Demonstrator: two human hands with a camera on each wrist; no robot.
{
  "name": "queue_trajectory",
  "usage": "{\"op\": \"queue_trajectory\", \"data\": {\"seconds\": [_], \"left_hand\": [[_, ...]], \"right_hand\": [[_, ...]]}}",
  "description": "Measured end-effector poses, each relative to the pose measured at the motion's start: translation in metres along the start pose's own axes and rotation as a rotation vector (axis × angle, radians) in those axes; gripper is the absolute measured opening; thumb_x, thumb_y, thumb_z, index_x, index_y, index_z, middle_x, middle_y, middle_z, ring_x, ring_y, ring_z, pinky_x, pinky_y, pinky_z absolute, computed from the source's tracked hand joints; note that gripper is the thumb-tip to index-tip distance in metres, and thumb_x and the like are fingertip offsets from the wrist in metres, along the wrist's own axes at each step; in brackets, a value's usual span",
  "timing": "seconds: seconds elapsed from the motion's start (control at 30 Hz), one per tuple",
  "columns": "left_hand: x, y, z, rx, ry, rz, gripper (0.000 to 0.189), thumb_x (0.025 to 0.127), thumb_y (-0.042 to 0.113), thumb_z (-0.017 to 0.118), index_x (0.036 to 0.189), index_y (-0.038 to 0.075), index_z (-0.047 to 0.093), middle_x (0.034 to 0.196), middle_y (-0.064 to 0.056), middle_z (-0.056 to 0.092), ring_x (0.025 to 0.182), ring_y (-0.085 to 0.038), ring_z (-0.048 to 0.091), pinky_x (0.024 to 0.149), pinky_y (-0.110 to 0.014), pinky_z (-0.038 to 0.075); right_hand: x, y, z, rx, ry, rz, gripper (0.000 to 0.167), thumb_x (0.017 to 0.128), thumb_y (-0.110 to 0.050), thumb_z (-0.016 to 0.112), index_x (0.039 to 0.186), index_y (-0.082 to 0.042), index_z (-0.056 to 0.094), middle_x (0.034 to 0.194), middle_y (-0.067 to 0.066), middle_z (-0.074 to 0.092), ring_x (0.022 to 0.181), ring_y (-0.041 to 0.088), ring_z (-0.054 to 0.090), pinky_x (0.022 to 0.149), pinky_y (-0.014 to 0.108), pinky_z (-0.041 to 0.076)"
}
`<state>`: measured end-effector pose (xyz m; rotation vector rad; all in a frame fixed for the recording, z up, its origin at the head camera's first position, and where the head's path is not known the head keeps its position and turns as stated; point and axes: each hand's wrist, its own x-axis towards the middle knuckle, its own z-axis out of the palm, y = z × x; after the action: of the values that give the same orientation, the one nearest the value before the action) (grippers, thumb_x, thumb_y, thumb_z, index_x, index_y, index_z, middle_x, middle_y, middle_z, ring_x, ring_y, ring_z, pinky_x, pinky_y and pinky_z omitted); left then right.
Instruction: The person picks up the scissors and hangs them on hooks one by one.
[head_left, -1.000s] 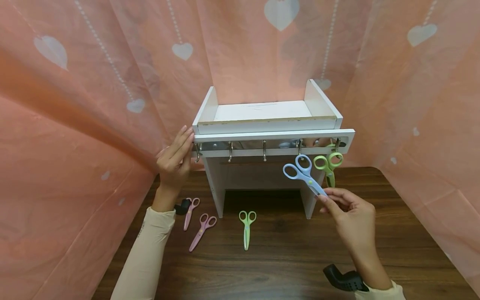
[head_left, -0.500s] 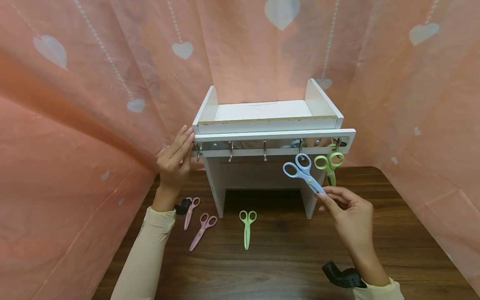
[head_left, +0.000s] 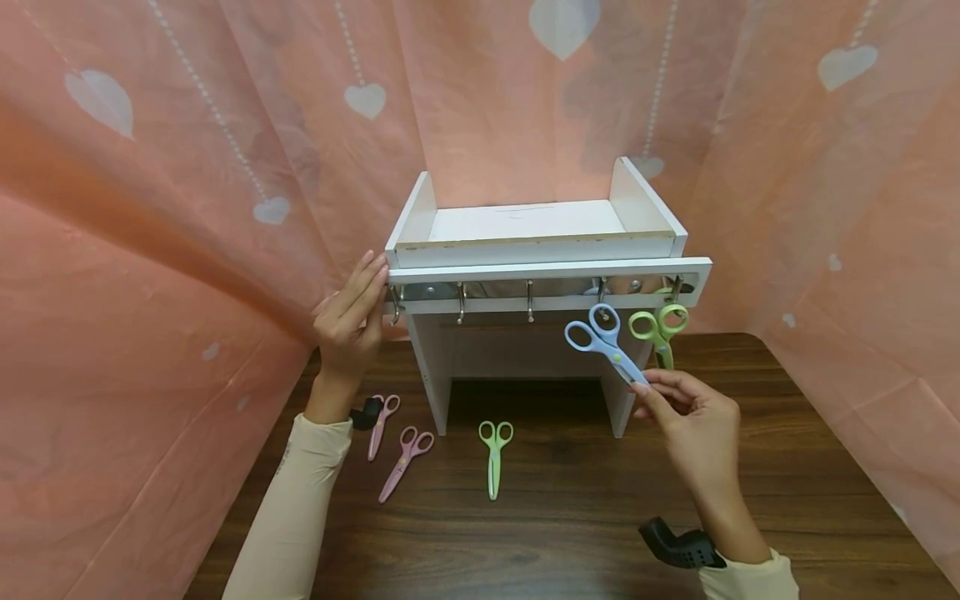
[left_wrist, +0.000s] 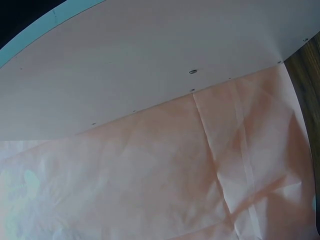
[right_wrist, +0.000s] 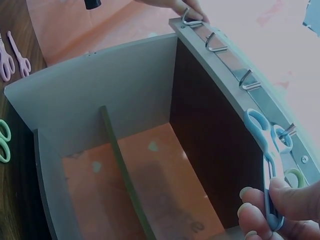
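My right hand (head_left: 693, 425) pinches a pair of blue scissors (head_left: 619, 360) by the blades, handle loops upward. One loop overlaps the lower end of the fourth hook (head_left: 602, 292); whether the hook passes through it I cannot tell. In the right wrist view the thumb and fingers press the blue scissors (right_wrist: 270, 165) beside the hook rail (right_wrist: 235, 65). Green scissors (head_left: 658, 333) hang from the rightmost hook. My left hand (head_left: 348, 321), fingers straight, rests against the left end of the white hook rail (head_left: 487, 273). The left wrist view shows no hand.
The rail fronts a white shelf unit (head_left: 525, 218) standing on a dark wooden table (head_left: 562, 525). Two pink scissors (head_left: 406, 464) (head_left: 381, 427) lie at the left, green scissors (head_left: 493, 460) in front of the unit. A pink curtain (head_left: 487, 100) with hearts surrounds the table.
My right hand has moved slightly up and left with the blue scissors, bringing their upper loop a little higher at the fourth hook. My left hand has stayed in place.
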<state>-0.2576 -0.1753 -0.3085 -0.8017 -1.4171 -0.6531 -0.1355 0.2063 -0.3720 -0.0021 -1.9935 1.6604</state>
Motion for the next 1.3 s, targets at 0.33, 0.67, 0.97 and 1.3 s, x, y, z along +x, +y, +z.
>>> {"op": "queue_trajectory", "data": {"seconds": [0.33, 0.67, 0.97, 1.3], "left_hand": [[-0.0023, -0.003, 0.0001, 0.009, -0.001, -0.004, 0.031, 0.079, -0.017, 0.076, 0.107, -0.005, 0.077, 0.113, -0.018, 0.074, 0.105, -0.04, 0.071, 0.088, -0.033, 0.056], [-0.0009, -0.0002, -0.0003, 0.003, -0.007, -0.005, 0.031, 0.078, -0.019, 0.075, 0.107, -0.007, 0.076, 0.113, -0.019, 0.073, 0.11, -0.036, 0.07, 0.093, -0.034, 0.055], [-0.0005, 0.0, 0.0001, 0.003, -0.008, -0.007, 0.03, 0.079, -0.018, 0.075, 0.107, -0.007, 0.076, 0.113, -0.019, 0.073, 0.11, -0.036, 0.07, 0.093, -0.036, 0.056], [-0.0018, -0.0032, -0.0001, 0.015, -0.008, -0.009, 0.031, 0.079, -0.017, 0.076, 0.108, -0.005, 0.077, 0.114, -0.017, 0.074, 0.108, -0.036, 0.071, 0.066, -0.042, 0.051]], "right_hand": [[0.0005, 0.0027, 0.0018, 0.015, 0.005, 0.004, 0.016, 0.087, 0.0, 0.078, 0.102, 0.004, 0.075, 0.081, 0.003, 0.077, 0.057, 0.017, 0.07, 0.056, 0.022, 0.057], [0.0002, 0.0042, 0.0024, 0.02, 0.005, 0.023, 0.016, 0.087, 0.001, 0.077, 0.102, 0.005, 0.075, 0.083, 0.008, 0.077, 0.058, 0.018, 0.071, 0.057, 0.022, 0.058], [-0.0003, 0.0067, 0.0035, 0.026, 0.002, 0.01, 0.015, 0.087, 0.002, 0.077, 0.102, 0.006, 0.074, 0.083, 0.007, 0.077, 0.058, 0.018, 0.072, 0.057, 0.023, 0.058], [0.0003, 0.0085, 0.0042, 0.042, 0.007, 0.014, 0.015, 0.087, 0.003, 0.077, 0.102, 0.007, 0.074, 0.085, 0.014, 0.077, 0.058, 0.014, 0.071, 0.058, 0.024, 0.059]]}}
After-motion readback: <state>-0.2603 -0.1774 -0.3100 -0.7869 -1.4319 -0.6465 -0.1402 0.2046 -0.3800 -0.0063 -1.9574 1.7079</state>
